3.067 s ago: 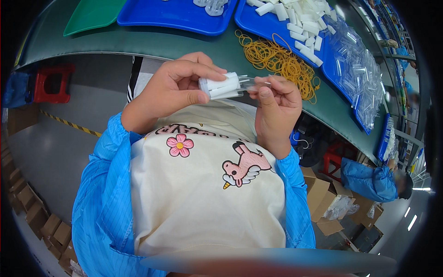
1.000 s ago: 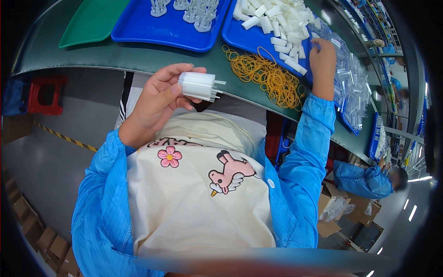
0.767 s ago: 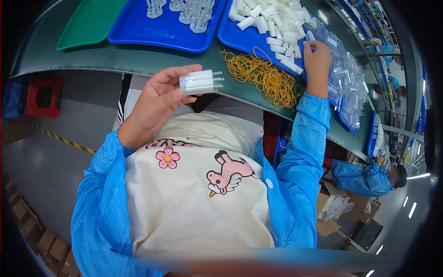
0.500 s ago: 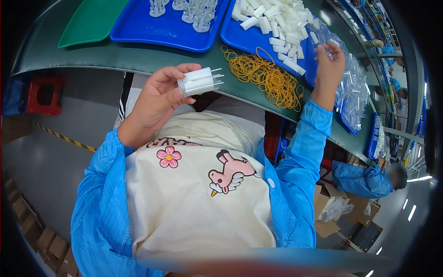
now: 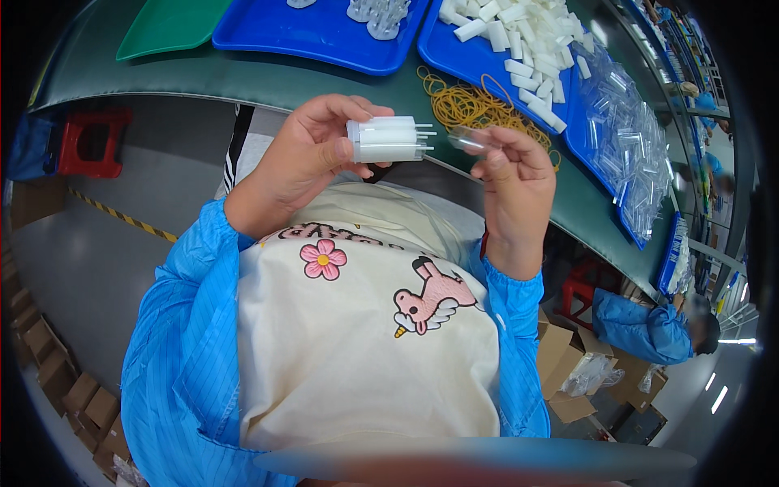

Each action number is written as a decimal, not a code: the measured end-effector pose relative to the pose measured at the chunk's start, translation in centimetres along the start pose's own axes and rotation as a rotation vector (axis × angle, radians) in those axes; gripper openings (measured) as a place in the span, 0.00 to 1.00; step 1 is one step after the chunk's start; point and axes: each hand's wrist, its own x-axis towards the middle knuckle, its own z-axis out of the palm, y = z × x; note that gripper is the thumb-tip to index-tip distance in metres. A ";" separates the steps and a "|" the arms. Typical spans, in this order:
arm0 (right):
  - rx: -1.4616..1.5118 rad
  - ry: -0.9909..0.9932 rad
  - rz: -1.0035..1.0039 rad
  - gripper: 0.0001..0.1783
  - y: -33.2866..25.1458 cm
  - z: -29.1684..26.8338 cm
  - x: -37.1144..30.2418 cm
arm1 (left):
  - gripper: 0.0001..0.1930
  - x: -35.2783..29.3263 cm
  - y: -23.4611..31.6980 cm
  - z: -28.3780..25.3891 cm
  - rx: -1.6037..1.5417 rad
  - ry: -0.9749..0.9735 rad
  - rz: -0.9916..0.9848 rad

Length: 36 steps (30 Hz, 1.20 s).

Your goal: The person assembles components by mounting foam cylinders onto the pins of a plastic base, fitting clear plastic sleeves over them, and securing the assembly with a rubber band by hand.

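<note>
My left hand (image 5: 304, 154) is closed around the base of a clear plastic pronged holder. White cylinders (image 5: 389, 140) sit side by side on its prongs, and the thin prong ends stick out to the right. Just to the right of those ends, my right hand (image 5: 519, 174) pinches a clear plastic tube (image 5: 469, 140) between thumb and fingers. The tube is a short gap away from the prongs. Its far end lies partly hidden in my fingers. Behind my right hand, a heap of yellow rubber bands (image 5: 458, 101) lies on the green table (image 5: 268, 85).
White cylinders (image 5: 519, 36) are piled in a blue tray (image 5: 487, 75). Clear tubes (image 5: 613, 122) fill another blue tray on the right. More pronged holders (image 5: 383, 20) stand in a blue tray (image 5: 300, 53), beside a green tray (image 5: 162, 32). A person in blue (image 5: 641, 325) sits at far right.
My right hand has come from the clear tubes on the right back to the middle, now holding one tube. My left hand has shifted slightly right with the holder, which now lies more level.
</note>
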 end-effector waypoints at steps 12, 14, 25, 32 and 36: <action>-0.111 -0.055 0.043 0.13 -0.5 1.5 -0.5 | 0.19 -0.2 0.1 0.2 0.150 -0.014 0.005; -0.117 -0.051 0.050 0.13 -0.6 1.5 -0.6 | 0.19 -0.4 0.1 0.4 0.152 -0.004 0.006; -0.188 0.049 -0.195 0.15 2.0 3.3 -2.4 | 0.21 -0.5 0.9 1.2 0.270 -0.028 0.021; -0.235 -0.015 -0.231 0.15 3.0 2.5 -2.5 | 0.20 -0.3 2.7 0.2 0.450 -0.176 -0.026; -0.149 -0.101 -0.069 0.14 2.3 2.5 -2.2 | 0.18 -0.5 3.9 0.0 0.472 -0.248 -0.100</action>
